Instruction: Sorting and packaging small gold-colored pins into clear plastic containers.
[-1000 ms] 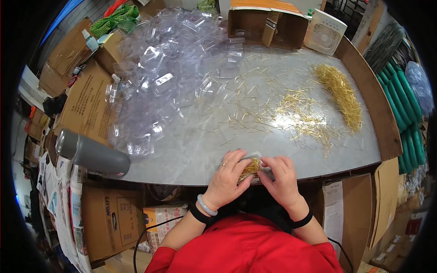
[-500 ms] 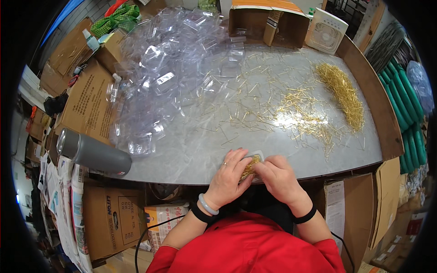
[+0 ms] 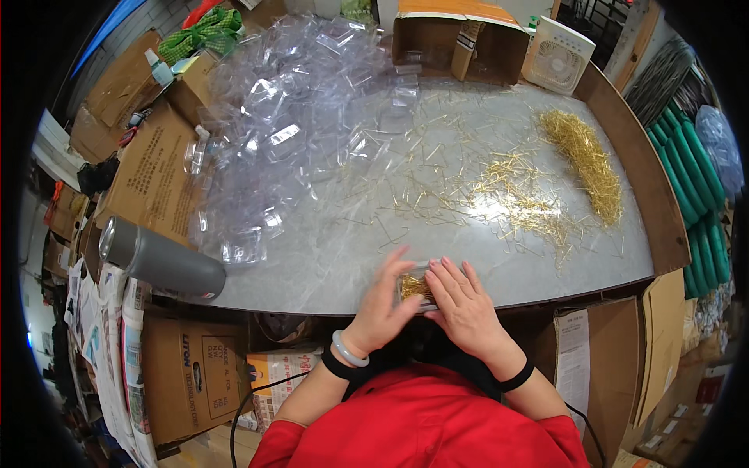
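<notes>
At the near edge of the table, a small clear plastic package [image 3: 420, 267] holds a bunch of gold wire hooks [image 3: 413, 287]. My right hand [image 3: 470, 316] lies flat across the right part of the package, its fingers stretched out over it. On the package's left side is my left hand [image 3: 378, 306], fingers apart and slightly blurred, with the thumb by the near corner. Part of the package is hidden beneath my right fingers. Loose gold hooks [image 3: 511, 183] are scattered beyond my hands, and a dense pile of them [image 3: 585, 168] lies at the right.
Clear plastic packages [image 3: 289, 101] are heaped at the far left. A grey tumbler [image 3: 160, 261] leans at the left edge. An opened cardboard box [image 3: 491, 58] and a white fan [image 3: 558, 56] stand at the back. A brown board [image 3: 640, 171] borders the right side.
My right hand has gone from pinching at the hooks to lying flat over the package. My left hand has shifted slightly left and its fingers have spread, uncovering more hooks.
</notes>
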### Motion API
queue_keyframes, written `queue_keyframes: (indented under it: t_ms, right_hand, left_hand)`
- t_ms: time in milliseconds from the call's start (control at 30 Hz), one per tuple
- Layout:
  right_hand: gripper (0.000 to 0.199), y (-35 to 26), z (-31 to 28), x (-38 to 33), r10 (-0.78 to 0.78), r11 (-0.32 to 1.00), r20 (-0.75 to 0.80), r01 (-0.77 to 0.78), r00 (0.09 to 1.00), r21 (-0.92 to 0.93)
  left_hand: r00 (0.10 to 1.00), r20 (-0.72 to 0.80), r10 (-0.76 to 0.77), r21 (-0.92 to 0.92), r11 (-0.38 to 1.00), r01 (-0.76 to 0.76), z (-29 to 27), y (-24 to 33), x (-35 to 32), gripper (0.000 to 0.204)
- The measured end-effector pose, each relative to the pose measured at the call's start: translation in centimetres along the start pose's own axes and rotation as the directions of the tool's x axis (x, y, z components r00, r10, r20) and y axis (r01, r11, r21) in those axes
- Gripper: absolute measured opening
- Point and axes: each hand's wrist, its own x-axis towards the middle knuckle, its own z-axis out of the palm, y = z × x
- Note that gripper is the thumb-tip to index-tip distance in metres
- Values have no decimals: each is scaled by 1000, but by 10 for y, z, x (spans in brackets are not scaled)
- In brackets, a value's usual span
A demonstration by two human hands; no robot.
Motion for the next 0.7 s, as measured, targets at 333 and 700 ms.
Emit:
queue_keyframes:
  t_ms: [333, 700]
  right_hand:
    - [46, -13, -8, 13, 73, 997, -117, -73, 990, 3]
    - [45, -21, -13, 12, 88, 993, -142, -75, 986, 96]
  left_hand:
    - [896, -194, -400, -486, 832, 266, 12, 21, -46, 25]
    - [894, -41, -445, -852, 483, 201, 26, 12, -16, 17]
